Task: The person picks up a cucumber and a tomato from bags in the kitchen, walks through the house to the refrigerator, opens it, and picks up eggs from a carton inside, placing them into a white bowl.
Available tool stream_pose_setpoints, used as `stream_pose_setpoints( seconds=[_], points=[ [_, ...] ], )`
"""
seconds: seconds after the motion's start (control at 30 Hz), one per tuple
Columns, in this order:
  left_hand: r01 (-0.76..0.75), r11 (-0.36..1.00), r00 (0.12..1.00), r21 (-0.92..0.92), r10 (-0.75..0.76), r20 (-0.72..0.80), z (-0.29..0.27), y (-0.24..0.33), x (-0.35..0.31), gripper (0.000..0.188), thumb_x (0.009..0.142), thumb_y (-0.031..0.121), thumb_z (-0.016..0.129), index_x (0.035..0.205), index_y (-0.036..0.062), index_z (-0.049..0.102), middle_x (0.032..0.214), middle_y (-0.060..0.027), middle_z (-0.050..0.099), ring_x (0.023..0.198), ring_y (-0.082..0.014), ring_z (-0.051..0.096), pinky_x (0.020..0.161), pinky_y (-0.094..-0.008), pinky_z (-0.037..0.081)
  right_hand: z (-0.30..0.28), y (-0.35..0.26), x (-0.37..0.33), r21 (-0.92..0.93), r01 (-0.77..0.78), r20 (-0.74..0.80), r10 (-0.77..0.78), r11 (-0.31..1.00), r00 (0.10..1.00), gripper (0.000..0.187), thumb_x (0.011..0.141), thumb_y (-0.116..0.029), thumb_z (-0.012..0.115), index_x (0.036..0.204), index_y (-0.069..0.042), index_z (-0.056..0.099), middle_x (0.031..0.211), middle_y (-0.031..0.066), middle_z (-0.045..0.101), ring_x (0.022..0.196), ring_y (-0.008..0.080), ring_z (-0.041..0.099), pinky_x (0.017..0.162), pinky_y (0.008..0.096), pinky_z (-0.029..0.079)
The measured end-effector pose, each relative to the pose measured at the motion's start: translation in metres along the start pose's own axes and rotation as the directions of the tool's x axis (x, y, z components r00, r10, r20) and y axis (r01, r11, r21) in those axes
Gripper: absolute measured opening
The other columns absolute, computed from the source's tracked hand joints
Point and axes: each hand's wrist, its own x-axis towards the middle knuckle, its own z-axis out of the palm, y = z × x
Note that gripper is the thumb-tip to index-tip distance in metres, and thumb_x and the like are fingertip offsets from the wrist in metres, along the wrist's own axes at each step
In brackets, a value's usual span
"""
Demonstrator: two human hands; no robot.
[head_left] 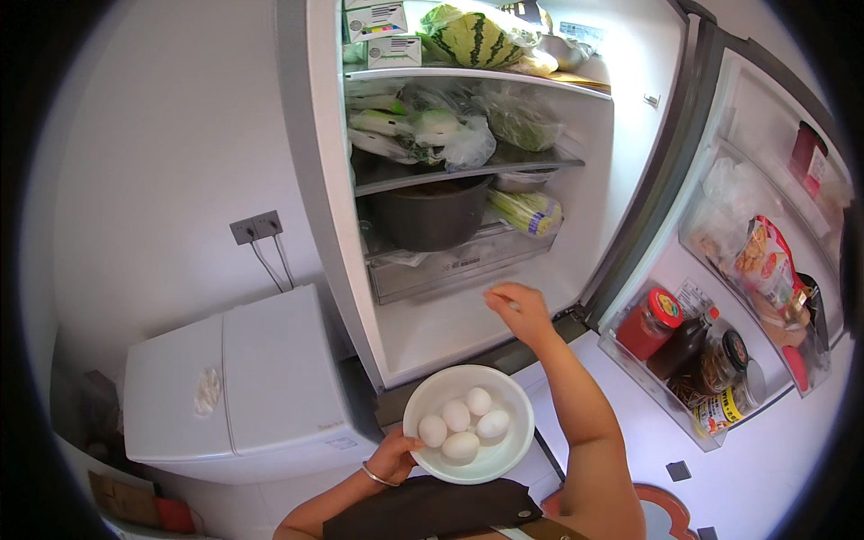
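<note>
My left hand (pixel 393 456), with a bracelet at its wrist, grips the left rim of a white bowl (pixel 520 450). Several pale eggs (pixel 456 415) lie inside the bowl, which sits low in front of me by the refrigerator's lower edge. My right hand (pixel 519 310) reaches forward into the open refrigerator (pixel 432 328), below the clear drawer (pixel 463 261). Its fingers are curled together, and a small pale spot shows at them; what they hold, if anything, I cannot make out.
Shelves above hold a dark pot (pixel 432 216), bagged vegetables (pixel 414 126) and a cut watermelon (pixel 472 38). At right the open door (pixel 661 261) carries jars (pixel 650 324), bottles and packets. A white two-lidded appliance (pixel 279 369) stands left, below a wall socket (pixel 256 227).
</note>
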Motion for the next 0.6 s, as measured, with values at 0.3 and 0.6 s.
stream_pose_setpoints(
  seconds=[0.3, 0.6],
  points=[
    [-0.005, 0.998, 1.000, 0.055, 0.004, 0.026, -0.022, 0.007, -0.012, 0.055, 0.072, 0.014, 0.058, 0.122, 0.0011, 0.041, 0.114, -0.0094, 0.053, 0.105, -0.0206, 0.052, 0.087, -0.0343, 0.043, -0.126, -0.037, -0.175, -0.117, -0.361, -0.820, 0.114, 0.925, 0.560, 0.010, 0.084, -0.003, 0.051, 0.087, 0.001, 0.059, 0.071, 0.0060, 0.058, 0.058, 0.0104, 0.052, 0.062, 0.0233, 0.044],
    [0.148, 0.985, 0.976, 0.086, -0.160, 0.145, -0.041, -0.009, -0.021, 0.063, 0.072, 0.016, 0.058, 0.128, 0.0044, 0.034, 0.121, -0.0094, 0.048, 0.109, -0.0225, 0.048, 0.087, -0.0380, 0.043, -0.217, -0.051, -0.291, -0.508, -0.760, -0.840, -0.038, 0.406, 0.541, 0.031, 0.078, -0.003, 0.056, 0.109, -0.001, 0.052, 0.111, 0.0133, 0.053, 0.103, 0.0288, 0.047, 0.088, 0.0362, 0.037]
  ],
)
